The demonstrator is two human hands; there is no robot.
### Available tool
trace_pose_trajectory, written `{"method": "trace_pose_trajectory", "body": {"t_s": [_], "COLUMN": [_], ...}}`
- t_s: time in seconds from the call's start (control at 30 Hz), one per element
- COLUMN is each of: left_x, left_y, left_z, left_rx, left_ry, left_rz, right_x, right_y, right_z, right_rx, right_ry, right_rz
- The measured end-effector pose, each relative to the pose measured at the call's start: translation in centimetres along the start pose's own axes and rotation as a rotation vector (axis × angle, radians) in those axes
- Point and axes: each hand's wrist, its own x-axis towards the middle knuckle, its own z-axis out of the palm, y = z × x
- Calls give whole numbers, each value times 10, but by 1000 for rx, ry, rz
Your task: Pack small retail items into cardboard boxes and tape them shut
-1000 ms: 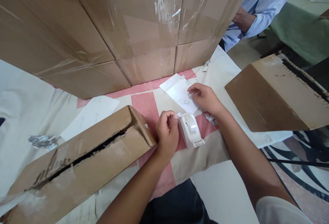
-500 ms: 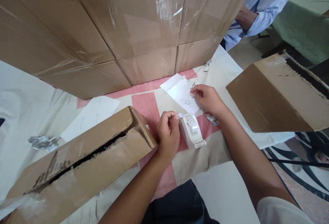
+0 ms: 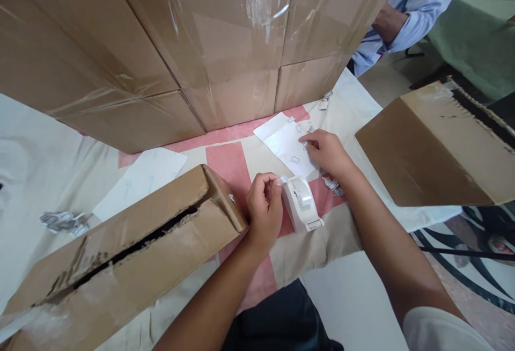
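Observation:
My left hand [image 3: 264,203] is closed in a pinch beside a white tape dispenser [image 3: 301,204]. A small pale edge shows at its fingertips, too small to name. My right hand [image 3: 325,150] rests over a white sheet of paper [image 3: 277,136], its index finger stretched out and its other fingers loosely bent. Several small outlined paper slips [image 3: 295,160] lie on that sheet, some next to the fingertip. More cut slips [image 3: 333,185] lie under the right wrist, on the red and cream cloth.
Large taped cardboard boxes [image 3: 233,93] stand along the back. A torn-open carton [image 3: 161,254] lies at left, another box [image 3: 422,152] at right. A paper sheet [image 3: 140,179] and a pile of slips [image 3: 64,222] are far left. A person in a blue sleeve [image 3: 422,13] stands behind.
My right index finger has straightened out over the slips on the sheet, and the hand has shifted slightly. My left hand stays pinched by the tape dispenser.

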Motion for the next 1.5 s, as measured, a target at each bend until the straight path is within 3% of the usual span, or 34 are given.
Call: {"method": "trace_pose_trajectory", "body": {"t_s": [0.13, 0.33, 0.6, 0.8, 0.9, 0.97, 1.13, 1.2, 1.33, 1.5], "left_x": [0, 0, 0, 0, 0, 0, 0, 0, 0, -9], "left_y": [0, -1, -1, -1, -1, -1, 0, 0, -3, 7], "left_z": [0, 0, 0, 0, 0, 0, 0, 0, -1, -2], "left_rx": [-15, -11, -12, -6, -6, -18, -41, -39, -9, 96], "left_ry": [-2, 1, -2, -4, -2, 5, 6, 9, 31, -29], "left_rz": [-4, -5, -10, -13, -23, -31, -41, -42, -28, 106], "right_x": [-4, -3, -4, 0, -1, -5, -23, -29, -31, -31], "right_y": [-4, -4, -15, -15, -18, -25, -49, -56, -59, -58], "right_z": [-4, -12, -18, -16, -19, -22, -26, -22, -12, -15], "right_rx": [-9, -50, 306, 651, 630, 622, 646, 616, 566, 656], "right_ry": [-11, 109, 233, 178, 210, 165, -316, -421, -359, -231], "right_rz": [40, -29, 79, 270, 209, 127, -215, -355, -446, -301]}}
